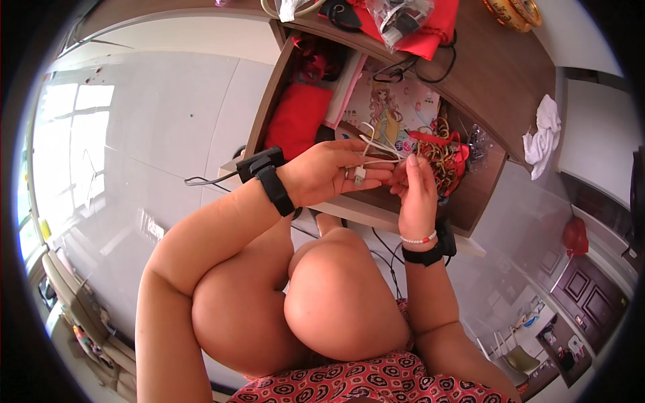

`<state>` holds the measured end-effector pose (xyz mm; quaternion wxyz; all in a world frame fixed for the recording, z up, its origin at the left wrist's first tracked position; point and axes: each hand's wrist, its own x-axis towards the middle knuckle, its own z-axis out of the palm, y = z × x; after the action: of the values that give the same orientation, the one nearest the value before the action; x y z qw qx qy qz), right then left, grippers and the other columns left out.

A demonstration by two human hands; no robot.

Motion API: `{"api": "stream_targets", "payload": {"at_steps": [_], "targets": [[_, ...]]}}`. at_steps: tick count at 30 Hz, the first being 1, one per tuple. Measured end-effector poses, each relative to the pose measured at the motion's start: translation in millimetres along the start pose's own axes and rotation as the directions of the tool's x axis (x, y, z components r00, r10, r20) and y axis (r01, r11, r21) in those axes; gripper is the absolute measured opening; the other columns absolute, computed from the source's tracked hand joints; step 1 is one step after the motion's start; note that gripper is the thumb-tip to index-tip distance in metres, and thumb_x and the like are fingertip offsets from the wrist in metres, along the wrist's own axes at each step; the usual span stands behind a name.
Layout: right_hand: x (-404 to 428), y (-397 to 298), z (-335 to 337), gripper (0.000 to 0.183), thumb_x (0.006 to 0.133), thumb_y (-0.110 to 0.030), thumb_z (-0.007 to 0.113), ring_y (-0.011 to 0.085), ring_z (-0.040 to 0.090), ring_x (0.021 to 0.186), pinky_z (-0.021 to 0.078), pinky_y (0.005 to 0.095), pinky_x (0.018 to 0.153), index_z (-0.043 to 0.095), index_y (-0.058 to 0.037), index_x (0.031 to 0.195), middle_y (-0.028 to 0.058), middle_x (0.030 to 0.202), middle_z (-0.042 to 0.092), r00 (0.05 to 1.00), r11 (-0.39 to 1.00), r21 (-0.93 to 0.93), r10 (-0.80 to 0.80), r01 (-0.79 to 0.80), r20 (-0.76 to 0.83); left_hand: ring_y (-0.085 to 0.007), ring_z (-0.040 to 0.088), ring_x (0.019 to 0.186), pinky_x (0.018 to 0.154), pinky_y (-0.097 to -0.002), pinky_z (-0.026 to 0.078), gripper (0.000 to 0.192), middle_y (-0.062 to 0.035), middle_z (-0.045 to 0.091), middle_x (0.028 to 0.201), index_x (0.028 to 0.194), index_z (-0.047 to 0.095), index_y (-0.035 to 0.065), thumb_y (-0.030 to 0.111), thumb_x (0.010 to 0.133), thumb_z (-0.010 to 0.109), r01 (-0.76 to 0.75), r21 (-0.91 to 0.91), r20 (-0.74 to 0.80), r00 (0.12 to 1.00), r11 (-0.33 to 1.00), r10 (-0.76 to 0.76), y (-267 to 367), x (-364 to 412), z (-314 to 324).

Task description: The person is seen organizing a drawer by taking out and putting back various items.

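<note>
Above an open drawer (pixel 269 93), a thin white USB cable (pixel 385 146) is gathered in loops between my two hands. My left hand (pixel 320 174) has its palm turned up; the cable runs across its fingers, and the USB plug (pixel 359 176) rests on them. At the loops' right end, my right hand (pixel 419 189) pinches the cable between thumb and fingers. Beneath them the drawer holds a red cloth pouch (pixel 300 118), a flat item with a printed cartoon girl (pixel 385 103), and a tangle of red and gold cords (pixel 448 158).
Crumpled clear plastic (pixel 479 146) lies at the drawer's right. On the brown cabinet top (pixel 509 75) are a red cloth bag (pixel 428 43), a clear plastic bag (pixel 403 20), a black cable (pixel 438 79) and a golden pot (pixel 519 12). A white cloth (pixel 543 133) hangs at its edge.
</note>
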<state>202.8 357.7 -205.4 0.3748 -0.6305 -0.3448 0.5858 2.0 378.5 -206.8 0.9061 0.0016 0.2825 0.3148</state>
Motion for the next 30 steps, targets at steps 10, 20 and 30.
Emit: {"api": "stream_targets", "payload": {"at_steps": [10, 20, 30], "targets": [[19, -1, -20, 0.038, 0.096, -0.012, 0.058, 0.0133, 0.063, 0.082, 0.0533, 0.0303, 0.072, 0.05, -0.0048, 0.132, 0.0103, 0.117, 0.064, 0.968, 0.947, -0.271, -0.111, 0.171, 0.223, -0.0114, 0.058, 0.076, 0.066, -0.023, 0.048, 0.037, -0.0071, 0.064, 0.091, 0.133, 0.05, -0.0043, 0.016, 0.103, 0.047, 0.164, 0.285, -0.03, 0.986, 0.944, -0.162, 6, -5, -2], [-2, -23, -24, 0.035, 0.084, -0.012, 0.073, 0.0292, 0.058, 0.112, 0.046, 0.0402, 0.096, 0.062, -0.0055, 0.117, 0.0155, 0.125, 0.058, 0.739, 0.656, -0.452, -0.249, 0.605, 0.627, -0.0027, 0.03, 0.058, 0.051, -0.0208, 0.025, 0.025, 0.0077, 0.036, 0.068, 0.101, 0.058, 0.0062, 0.03, 0.104, 0.051, 0.096, 0.651, 0.111, 0.969, 0.753, -0.22, 7, -15, 12], [1, -33, -87, 0.023, 0.104, -0.022, 0.049, 0.0069, 0.048, 0.065, 0.0457, 0.0265, 0.07, 0.055, -0.0059, 0.089, -0.0026, 0.068, 0.047, 0.953, 0.987, -0.115, -0.072, 0.11, 0.295, -0.0065, 0.037, 0.058, 0.052, -0.0219, 0.034, 0.023, 0.0048, 0.041, 0.069, 0.104, 0.056, 0.0078, 0.028, 0.105, 0.044, -0.428, -0.114, 0.264, 0.857, 0.897, 0.443, 61, -45, -2]]}}
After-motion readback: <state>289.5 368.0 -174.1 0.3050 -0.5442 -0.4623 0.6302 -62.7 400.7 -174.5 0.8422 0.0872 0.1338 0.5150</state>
